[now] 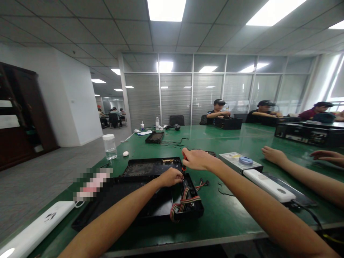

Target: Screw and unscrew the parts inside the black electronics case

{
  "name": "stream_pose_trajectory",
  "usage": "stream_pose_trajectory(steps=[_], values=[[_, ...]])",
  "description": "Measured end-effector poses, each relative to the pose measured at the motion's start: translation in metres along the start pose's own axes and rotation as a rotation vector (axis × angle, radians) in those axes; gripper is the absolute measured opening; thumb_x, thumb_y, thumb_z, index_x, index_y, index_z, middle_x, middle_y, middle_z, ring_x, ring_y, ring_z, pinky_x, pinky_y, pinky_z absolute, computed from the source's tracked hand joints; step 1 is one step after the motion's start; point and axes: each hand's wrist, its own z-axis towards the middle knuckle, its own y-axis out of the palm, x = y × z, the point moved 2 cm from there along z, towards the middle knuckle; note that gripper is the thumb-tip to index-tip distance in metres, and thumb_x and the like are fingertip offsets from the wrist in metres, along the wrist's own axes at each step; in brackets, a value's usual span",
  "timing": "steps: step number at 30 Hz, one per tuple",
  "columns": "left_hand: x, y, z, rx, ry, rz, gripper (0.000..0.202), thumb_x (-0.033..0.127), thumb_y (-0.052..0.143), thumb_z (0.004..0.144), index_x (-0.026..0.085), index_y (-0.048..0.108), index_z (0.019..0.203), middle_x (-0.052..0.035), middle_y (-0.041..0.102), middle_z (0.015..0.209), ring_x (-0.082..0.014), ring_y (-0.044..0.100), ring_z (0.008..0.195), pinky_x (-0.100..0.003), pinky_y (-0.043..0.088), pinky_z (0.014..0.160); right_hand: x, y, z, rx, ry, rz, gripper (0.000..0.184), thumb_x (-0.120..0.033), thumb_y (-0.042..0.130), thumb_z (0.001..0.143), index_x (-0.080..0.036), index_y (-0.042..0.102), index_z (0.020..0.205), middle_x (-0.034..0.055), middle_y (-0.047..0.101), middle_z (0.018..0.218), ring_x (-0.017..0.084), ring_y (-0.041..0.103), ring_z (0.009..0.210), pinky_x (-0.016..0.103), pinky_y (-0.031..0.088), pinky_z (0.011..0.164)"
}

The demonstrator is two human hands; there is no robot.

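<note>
My right hand (197,159) is closed around the red handle of a screwdriver (184,166), which points down into a black open computer case (161,206) on the green table (228,215). Just left of the screwdriver, my left hand (170,177) is closed in a pinch at the case's inner edge; what it grips is too small to make out. A bundle of red, black and grey ribbon cables (185,202) spills over the case's right wall. A second black tray or cover (150,166) lies right behind the case.
A white flat device (37,229) lies at the near left, another white one (268,184) on the right, a drive (239,161) behind it. A clear jar (109,146) stands at the table's left edge. Another person's hands (274,154) rest at right; several people sit at the far end.
</note>
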Motion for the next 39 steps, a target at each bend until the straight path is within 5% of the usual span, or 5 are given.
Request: stream_pose_trajectory(steps=[15,20,25,31,39], values=[[0.0,0.001,-0.001,-0.017,-0.046,0.004,0.013,0.017,0.056,0.073,0.015,0.064,0.083,-0.0014,0.065,0.077,-0.0106,0.057,0.067,-0.017,0.04,0.064,0.02,0.014,-0.011,0.038,-0.005,0.062,0.043,-0.047,0.024,0.087,-0.017,0.053,0.098,0.0104,0.065,0.082,0.022,0.06,0.073,0.028,0.037,0.063],[0.002,0.0,-0.002,-0.009,-0.049,0.002,0.013,0.015,0.054,0.073,0.014,0.063,0.083,-0.0011,0.063,0.074,-0.0101,0.056,0.064,-0.017,0.04,0.062,0.029,0.021,-0.012,0.147,0.061,0.073,0.052,-0.052,0.024,0.085,-0.016,0.059,0.073,0.0108,0.063,0.072,0.022,0.058,0.072,0.029,0.036,0.062],[0.008,-0.004,-0.006,-0.007,-0.014,0.061,0.011,0.014,0.052,0.074,0.014,0.058,0.083,-0.0008,0.059,0.07,-0.0107,0.052,0.062,-0.019,0.039,0.061,0.07,0.081,-0.01,0.314,0.144,0.764,0.042,-0.047,0.033,0.082,-0.015,0.057,0.069,-0.0008,0.05,0.054,0.011,0.047,0.05,0.022,0.033,0.049],[0.013,-0.005,-0.009,0.016,0.006,0.051,0.01,0.018,0.051,0.077,0.014,0.056,0.086,-0.0023,0.058,0.075,-0.0116,0.051,0.067,-0.02,0.038,0.065,0.107,0.173,-0.013,0.481,0.609,1.804,0.03,-0.046,0.044,0.077,-0.017,0.046,0.07,-0.0107,0.025,0.041,0.005,0.021,0.031,0.017,0.017,0.03],[0.0,-0.047,-0.011,-0.171,-0.108,-0.243,0.011,0.019,0.054,0.075,0.013,0.062,0.079,-0.0018,0.062,0.072,-0.0104,0.056,0.065,-0.02,0.043,0.064,0.087,0.161,-0.008,0.494,0.534,2.078,0.025,-0.041,0.047,0.08,-0.018,0.044,0.069,-0.0051,0.04,0.049,0.006,0.038,0.037,0.016,0.029,0.03]])
